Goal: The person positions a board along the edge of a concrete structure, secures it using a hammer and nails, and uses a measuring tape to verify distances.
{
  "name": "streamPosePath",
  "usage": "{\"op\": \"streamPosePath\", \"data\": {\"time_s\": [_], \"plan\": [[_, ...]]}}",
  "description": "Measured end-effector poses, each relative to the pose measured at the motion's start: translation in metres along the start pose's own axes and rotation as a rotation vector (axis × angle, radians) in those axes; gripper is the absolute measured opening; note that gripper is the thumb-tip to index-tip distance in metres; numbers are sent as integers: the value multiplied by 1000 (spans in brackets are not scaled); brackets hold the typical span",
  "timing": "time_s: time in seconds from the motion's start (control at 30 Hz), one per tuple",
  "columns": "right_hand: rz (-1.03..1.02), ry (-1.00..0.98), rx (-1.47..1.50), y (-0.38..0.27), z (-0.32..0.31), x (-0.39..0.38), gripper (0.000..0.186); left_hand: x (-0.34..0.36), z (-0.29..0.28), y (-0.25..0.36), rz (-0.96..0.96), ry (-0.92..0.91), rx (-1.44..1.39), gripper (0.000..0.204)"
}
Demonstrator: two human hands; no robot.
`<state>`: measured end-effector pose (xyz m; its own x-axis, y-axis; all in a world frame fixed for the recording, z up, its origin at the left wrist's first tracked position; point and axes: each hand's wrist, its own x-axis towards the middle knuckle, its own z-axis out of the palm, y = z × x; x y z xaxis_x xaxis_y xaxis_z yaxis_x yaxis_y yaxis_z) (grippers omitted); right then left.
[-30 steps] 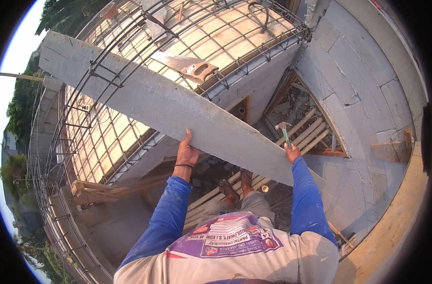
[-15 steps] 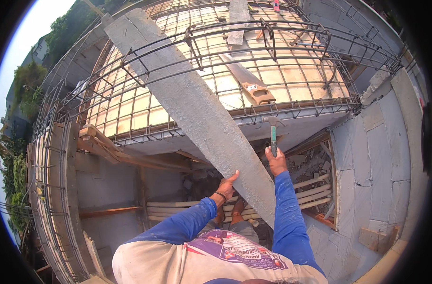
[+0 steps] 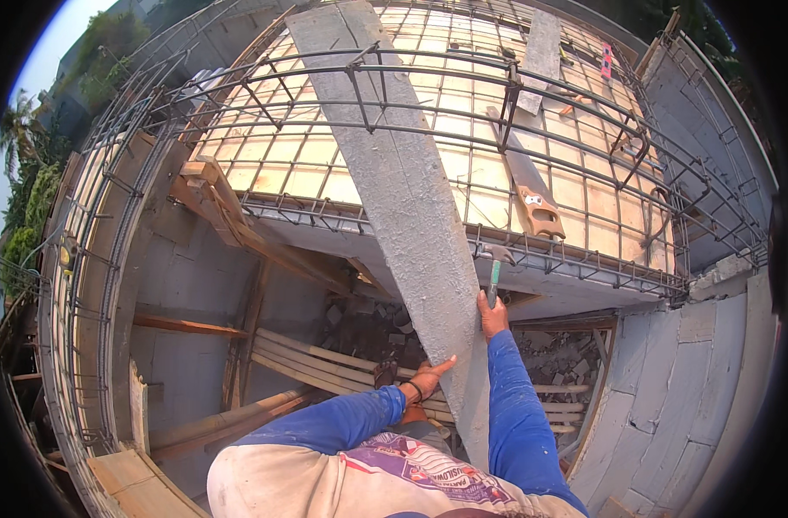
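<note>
1. Since half a second ago the long grey plank [image 3: 411,216] stands steeper in view, its far end now running up over the rebar cage [image 3: 584,155] toward the top edge; both hands sit lower on it than before.
2. Left hand [image 3: 428,378]: palm flat against the plank's left edge near its lower end, fingers [image 3: 444,365] spread open and pressed to the face, not wrapped round it. Dark band at the wrist.
3. Right hand [image 3: 492,318]: closed round the handle of a hammer [image 3: 495,274], green grip, metal head upward. Hand lies against the plank's right edge; whether it also bears on the plank I cannot tell.
4. Plank runs from below the left fingers, between both blue sleeves, up across the cage and onto the formwork deck [image 3: 308,164] beyond the fingers.
5. Handsaw [image 3: 528,186] with a wooden handle lies on the deck, up and right of the right fingers, well apart.
6. Below the left fingers: stacked timber battens [image 3: 316,363] and rubble [image 3: 368,328] in the pit.
7. Grey block wall [image 3: 679,388] right of the right hand.
</note>
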<state>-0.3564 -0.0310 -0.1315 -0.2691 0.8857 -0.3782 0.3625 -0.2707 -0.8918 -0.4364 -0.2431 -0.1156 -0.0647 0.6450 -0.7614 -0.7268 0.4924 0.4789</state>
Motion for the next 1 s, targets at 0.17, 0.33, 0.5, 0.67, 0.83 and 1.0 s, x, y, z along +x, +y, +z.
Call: {"op": "streamPosePath", "data": {"time_s": [0.17,0.33,0.5,0.67,0.83,1.0], "plan": [[20,-30,-12,13,-12,-13,67,-25,-55,74,-142,-198,188,97],[27,2,-36,48,-22,-21,67,-36,-80,256,527,72,-26,96],[5,-30,-114,62,-29,-40,67,-67,-53,389,917,216,138,89],[40,-64,-123,70,-29,-51,71,-37,-62,403,876,254,189,49],[31,-41,-190,112,-19,-71,77,-21,-104,365,693,372,223,39],[18,7,-180,155,-19,-105,75,-70,-113,332,763,325,244,30]]}}
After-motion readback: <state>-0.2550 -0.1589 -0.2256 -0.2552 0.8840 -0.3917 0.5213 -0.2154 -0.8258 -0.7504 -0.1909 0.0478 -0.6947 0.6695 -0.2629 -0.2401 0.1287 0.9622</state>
